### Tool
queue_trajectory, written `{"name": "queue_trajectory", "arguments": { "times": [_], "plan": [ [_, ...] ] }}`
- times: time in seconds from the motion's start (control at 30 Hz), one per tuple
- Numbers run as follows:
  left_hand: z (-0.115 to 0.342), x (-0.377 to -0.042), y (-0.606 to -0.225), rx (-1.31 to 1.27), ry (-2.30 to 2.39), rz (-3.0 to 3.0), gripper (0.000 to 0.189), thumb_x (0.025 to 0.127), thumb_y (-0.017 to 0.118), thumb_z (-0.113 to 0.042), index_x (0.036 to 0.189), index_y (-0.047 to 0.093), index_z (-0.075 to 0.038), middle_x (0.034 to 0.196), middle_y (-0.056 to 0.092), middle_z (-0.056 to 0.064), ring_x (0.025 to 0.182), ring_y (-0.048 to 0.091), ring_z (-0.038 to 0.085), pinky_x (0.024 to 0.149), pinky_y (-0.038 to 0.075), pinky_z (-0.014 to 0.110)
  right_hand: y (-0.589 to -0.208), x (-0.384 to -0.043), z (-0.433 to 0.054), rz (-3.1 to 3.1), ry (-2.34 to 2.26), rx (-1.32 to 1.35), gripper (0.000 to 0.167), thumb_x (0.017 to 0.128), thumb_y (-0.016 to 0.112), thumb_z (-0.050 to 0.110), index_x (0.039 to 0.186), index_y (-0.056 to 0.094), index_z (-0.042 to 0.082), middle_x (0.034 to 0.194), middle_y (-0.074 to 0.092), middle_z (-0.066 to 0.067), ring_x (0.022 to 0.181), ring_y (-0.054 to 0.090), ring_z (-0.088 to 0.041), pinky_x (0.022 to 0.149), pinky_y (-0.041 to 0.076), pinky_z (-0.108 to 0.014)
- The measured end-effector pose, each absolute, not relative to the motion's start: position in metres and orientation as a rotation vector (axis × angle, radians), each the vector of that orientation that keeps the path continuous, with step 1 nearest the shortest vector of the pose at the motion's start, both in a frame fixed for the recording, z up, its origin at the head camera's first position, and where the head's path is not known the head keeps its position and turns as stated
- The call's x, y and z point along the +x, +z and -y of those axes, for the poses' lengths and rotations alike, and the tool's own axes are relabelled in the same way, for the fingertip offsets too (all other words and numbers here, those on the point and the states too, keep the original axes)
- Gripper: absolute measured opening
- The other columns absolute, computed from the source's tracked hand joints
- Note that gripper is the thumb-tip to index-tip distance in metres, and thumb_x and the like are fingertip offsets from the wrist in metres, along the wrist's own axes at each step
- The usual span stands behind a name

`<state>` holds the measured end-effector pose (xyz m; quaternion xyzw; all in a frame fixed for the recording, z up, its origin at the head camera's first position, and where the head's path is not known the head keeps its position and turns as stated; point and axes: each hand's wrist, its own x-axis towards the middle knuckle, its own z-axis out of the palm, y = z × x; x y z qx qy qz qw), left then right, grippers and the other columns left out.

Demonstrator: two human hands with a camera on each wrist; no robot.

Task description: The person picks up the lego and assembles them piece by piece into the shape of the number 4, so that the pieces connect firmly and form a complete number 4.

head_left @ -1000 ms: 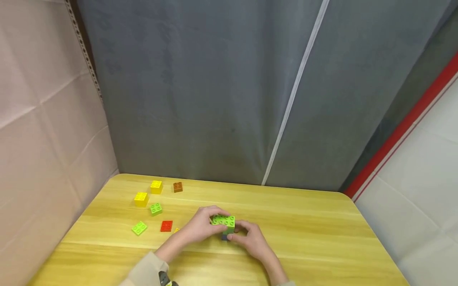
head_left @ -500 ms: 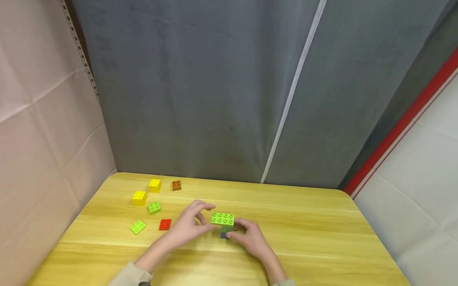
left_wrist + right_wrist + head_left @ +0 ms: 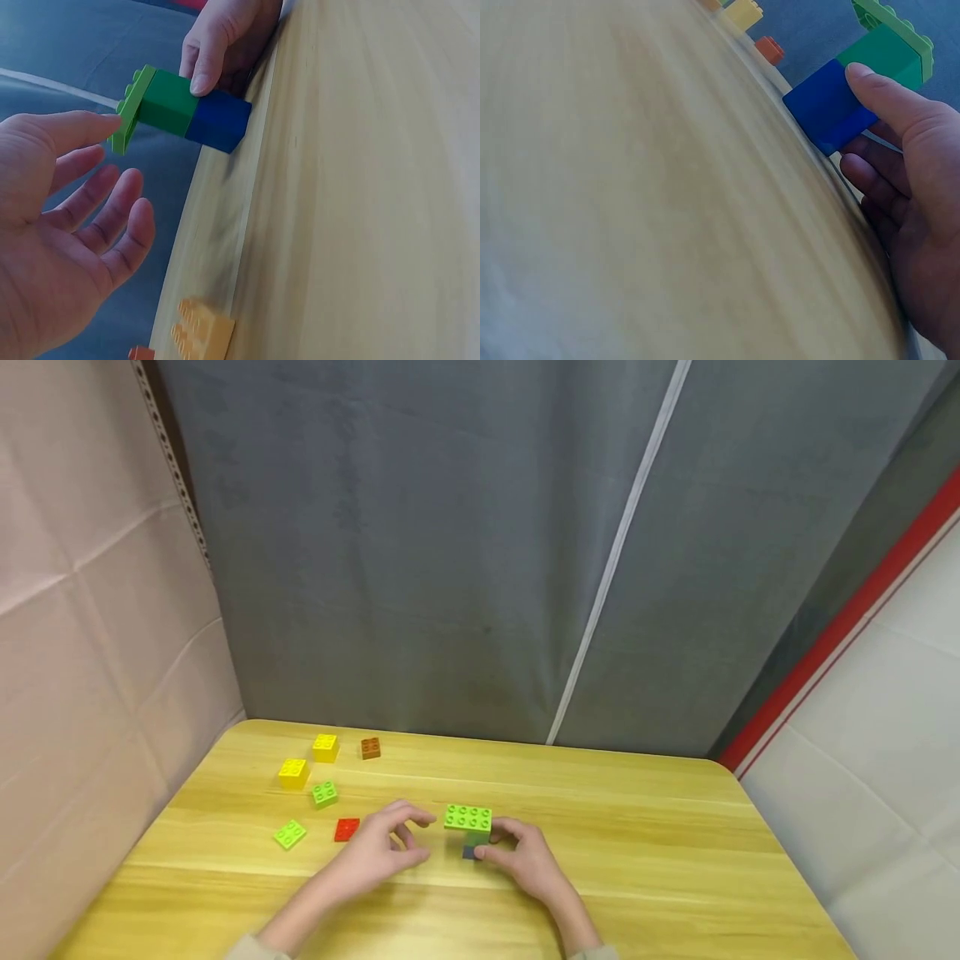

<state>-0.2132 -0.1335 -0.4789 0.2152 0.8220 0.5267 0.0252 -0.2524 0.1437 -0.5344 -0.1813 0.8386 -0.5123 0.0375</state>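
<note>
A small stack stands on the wooden table: a blue brick (image 3: 821, 101) at the bottom, a green brick (image 3: 169, 103) on it, and a light green plate (image 3: 468, 817) across the top, overhanging to the left. My right hand (image 3: 525, 860) grips the stack from the right, its thumb where the blue and green bricks meet. Just left of the stack is my left hand (image 3: 371, 856), fingers loosely spread, holding nothing. In the left wrist view a gap is hard to judge between its thumb and the plate; the head view shows them apart.
Left on the table lie a red plate (image 3: 347, 829), two light green pieces (image 3: 289, 835), two yellow bricks (image 3: 293, 774) and a brown brick (image 3: 371, 748). An orange-yellow brick (image 3: 204, 331) shows in the left wrist view. A grey curtain (image 3: 450, 568) hangs behind the table.
My left hand has let go of the light green plate and drawn back left, its fingers loosening. My right hand still grips the stack, which stays in place.
</note>
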Motion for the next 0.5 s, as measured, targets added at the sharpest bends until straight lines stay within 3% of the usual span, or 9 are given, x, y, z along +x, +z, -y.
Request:
{"name": "queue_trajectory", "arguments": {
  "times": [0.5],
  "plan": [
    [0.149,-0.207,-0.492,0.632,1.652,-2.512,0.033,0.087,0.082,-0.012,0.118,0.072,-0.006,0.115,0.065,0.012,0.085,0.061,0.013,0.068,0.053,0.025,-0.532,-0.252,-0.142,-2.562,-1.565,-0.519,0.039,0.087,0.083,0.030,0.120,0.073,0.011,0.098,0.070,0.005,0.101,0.061,-0.021,0.093,0.046,-0.037]
  ]
}}
